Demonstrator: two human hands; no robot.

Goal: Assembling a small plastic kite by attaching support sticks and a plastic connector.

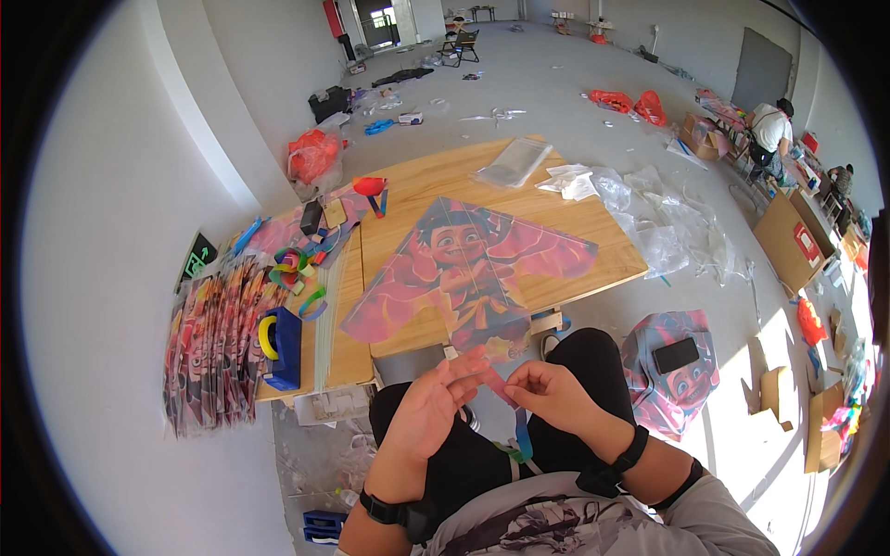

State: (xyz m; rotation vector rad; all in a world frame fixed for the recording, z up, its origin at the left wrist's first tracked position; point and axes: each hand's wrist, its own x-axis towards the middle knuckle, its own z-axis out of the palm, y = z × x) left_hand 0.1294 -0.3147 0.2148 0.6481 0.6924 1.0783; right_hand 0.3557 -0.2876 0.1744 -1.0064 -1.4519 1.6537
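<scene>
A kite printed with a red and pink cartoon figure lies on the wooden table, its lower end at the near edge. In front of that end, my right hand pinches a multicoloured ribbon between thumb and fingers. The ribbon hangs toward my lap, pink above and blue and green lower down. My left hand is open, palm turned up and fingers stretched out. Its fingertips are beside the ribbon's upper end; whether they touch it I cannot tell.
On the left are a blue tape dispenser with yellow tape and a stack of printed kites. Clear plastic sleeves lie at the table's far edge. A phone rests on a printed seat to the right. People work beyond cardboard boxes.
</scene>
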